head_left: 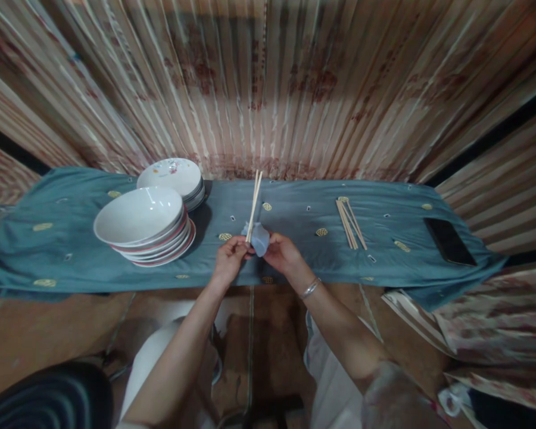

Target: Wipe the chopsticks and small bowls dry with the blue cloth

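Observation:
My left hand [230,258] is closed around the lower ends of a few wooden chopsticks [254,205], which point up and away from me. In my right hand [284,254] is a light blue-grey cloth [260,238], pinched close against the chopsticks. Both hands meet over the near middle of the table. More chopsticks [349,224] lie in a loose bundle on the tablecloth to the right. The exact finger grip behind the cloth is hidden.
Stacked bowls [145,223] with red-lined rims stand on the left, with a second stack of flowered dishes [172,176] behind. A dark phone [449,240] lies at the right end of the teal tablecloth [290,202]. Pleated curtains [268,89] hang behind the table.

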Available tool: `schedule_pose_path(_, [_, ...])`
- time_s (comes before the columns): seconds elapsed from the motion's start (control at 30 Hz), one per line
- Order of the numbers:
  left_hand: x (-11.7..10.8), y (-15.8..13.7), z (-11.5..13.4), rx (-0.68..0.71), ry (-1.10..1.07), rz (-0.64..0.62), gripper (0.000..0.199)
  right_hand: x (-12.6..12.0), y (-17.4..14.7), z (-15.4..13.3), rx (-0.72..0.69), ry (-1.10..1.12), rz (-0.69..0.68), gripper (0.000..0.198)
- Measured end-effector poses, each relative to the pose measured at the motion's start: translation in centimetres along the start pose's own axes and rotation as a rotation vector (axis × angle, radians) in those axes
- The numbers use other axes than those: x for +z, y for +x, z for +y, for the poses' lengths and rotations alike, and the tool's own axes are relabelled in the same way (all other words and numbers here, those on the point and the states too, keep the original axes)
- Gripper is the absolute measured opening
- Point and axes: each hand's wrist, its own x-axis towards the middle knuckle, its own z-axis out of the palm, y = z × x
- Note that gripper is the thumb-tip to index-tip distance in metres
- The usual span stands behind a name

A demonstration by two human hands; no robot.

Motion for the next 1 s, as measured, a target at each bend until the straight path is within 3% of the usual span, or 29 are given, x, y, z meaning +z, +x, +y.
schedule_pose_path(0.17, [0.6,0.1,-0.2,-0.022,-0.030,-0.039,0.034,0.4,-0.3,0.7,-0.101,-0.116,-0.034,0.010])
schedule_pose_path(0.43, [0.8,0.0,-0.2,-0.074,-0.082,-0.135,0.027,0.5,-0.8,0.6,-0.200,-0.361,0.002,0.032])
schedule_pose_path(0.7, [0.9,0.1,-1.1,-0.169,-0.211,-0.044,0.028,0.5,-0.4,0.7,-0.270,-0.471,0.090,0.032])
schedule_pose_path(1.0, [1.6,0.3,-1.0,-0.291,-0.334,0.042,0.028,0.3,-0.4,0.7,-0.242,-0.355,0.120,0.031])
